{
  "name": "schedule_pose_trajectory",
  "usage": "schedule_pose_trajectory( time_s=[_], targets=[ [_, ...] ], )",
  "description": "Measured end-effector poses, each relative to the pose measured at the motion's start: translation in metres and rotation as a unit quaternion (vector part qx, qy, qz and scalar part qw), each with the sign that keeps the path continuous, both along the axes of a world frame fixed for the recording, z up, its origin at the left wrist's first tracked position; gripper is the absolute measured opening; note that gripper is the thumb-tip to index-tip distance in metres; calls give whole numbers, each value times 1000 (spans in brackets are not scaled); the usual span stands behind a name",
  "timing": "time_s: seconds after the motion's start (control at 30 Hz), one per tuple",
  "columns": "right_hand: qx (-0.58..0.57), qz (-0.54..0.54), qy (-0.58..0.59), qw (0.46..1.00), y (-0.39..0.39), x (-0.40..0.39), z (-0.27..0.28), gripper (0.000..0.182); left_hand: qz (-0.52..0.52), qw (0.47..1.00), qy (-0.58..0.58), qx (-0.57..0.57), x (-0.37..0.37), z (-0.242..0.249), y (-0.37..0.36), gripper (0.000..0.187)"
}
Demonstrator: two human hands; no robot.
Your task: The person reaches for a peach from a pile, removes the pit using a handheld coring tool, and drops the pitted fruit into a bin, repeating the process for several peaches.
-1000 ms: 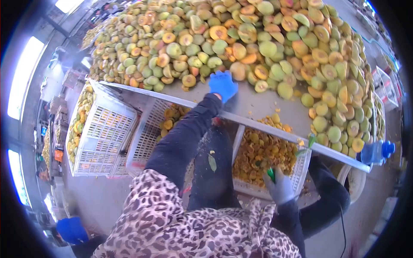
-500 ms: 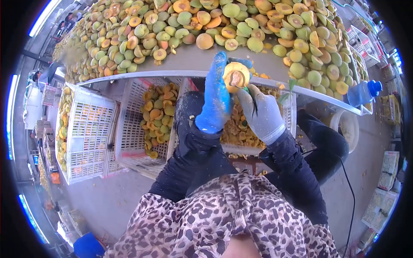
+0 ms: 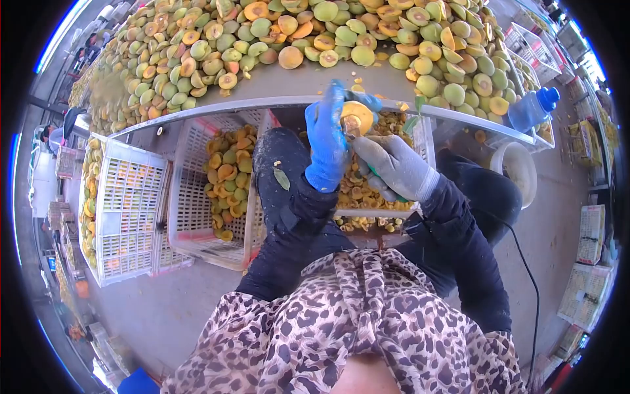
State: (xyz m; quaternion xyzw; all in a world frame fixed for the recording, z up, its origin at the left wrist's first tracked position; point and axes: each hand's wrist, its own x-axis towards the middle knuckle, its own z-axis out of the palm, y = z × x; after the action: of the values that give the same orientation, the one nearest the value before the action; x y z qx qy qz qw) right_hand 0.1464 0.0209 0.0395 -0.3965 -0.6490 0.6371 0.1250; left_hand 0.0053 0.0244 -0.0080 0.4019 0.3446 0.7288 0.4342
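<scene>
My left hand (image 3: pixel 325 146), in a blue glove, is wrapped round a yellow peach half (image 3: pixel 359 113) with its cut face turned up. A brown pit (image 3: pixel 352 123) shows at the near edge of that face, partly out of the flesh. My right hand (image 3: pixel 397 165), in a grey glove, is closed on a green-handled pitting tool (image 3: pixel 371 157). Its working end meets the fruit by the pit and is mostly hidden. Both hands are over the near edge of the table (image 3: pixel 282 85), above a crate of peach pieces (image 3: pixel 374 194).
A large heap of halved peaches (image 3: pixel 262 29) covers much of the table. White crates (image 3: pixel 131 217) with fruit stand at the left. At the right are a blue bottle (image 3: pixel 530 108), a white bucket (image 3: pixel 518 167) and a black cable (image 3: pixel 525 262). A leaf (image 3: pixel 281 178) lies on my leg.
My right hand has pulled back down and towards me, and the pit has come from the middle of the peach half to its near edge. The camera view has shifted slightly.
</scene>
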Motion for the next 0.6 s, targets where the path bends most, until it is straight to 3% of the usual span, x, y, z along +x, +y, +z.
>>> schedule_pose_trajectory(
  time_s=[0.07,0.13,0.2,0.23,0.27,0.3,0.33,0.4,0.43,0.5,0.53,0.57,0.6],
  targets=[
    [-75,4,5,997,-2,2,6,48,13,999,-38,-1,9,-2,-2,44],
    [-71,14,-16,997,2,5,8,49,30,997,-76,-1,7,-14,2,44],
    [-129,27,-26,991,3,14,7,49,43,974,224,16,-3,-35,8,46],
    [-131,24,-26,991,5,17,4,49,39,974,223,15,-3,-37,8,46],
    [-229,28,29,973,6,18,-1,50,-103,994,41,-6,-1,-27,5,41],
    [-322,33,84,942,8,18,-6,52,-237,961,-142,-25,0,-21,4,36],
    [-321,34,85,943,11,19,-12,52,-236,961,-140,-25,3,-21,7,36],
    [-465,74,225,853,14,26,-23,50,-179,907,-353,-143,15,-27,13,37],
    [-468,72,224,852,9,31,-24,50,-178,906,-355,-147,14,-34,16,37],
    [-230,22,185,955,1,38,-21,48,-81,942,-269,-182,7,-38,27,58],
    [-265,-18,115,957,11,47,-39,44,-122,885,-393,-218,-1,-33,22,53],
    [-267,-15,115,957,16,47,-57,44,-118,885,-393,-219,-9,-35,21,53],
    [117,-90,-80,986,16,47,-73,39,-143,885,-382,-226,-14,-40,17,50]
  ],
)
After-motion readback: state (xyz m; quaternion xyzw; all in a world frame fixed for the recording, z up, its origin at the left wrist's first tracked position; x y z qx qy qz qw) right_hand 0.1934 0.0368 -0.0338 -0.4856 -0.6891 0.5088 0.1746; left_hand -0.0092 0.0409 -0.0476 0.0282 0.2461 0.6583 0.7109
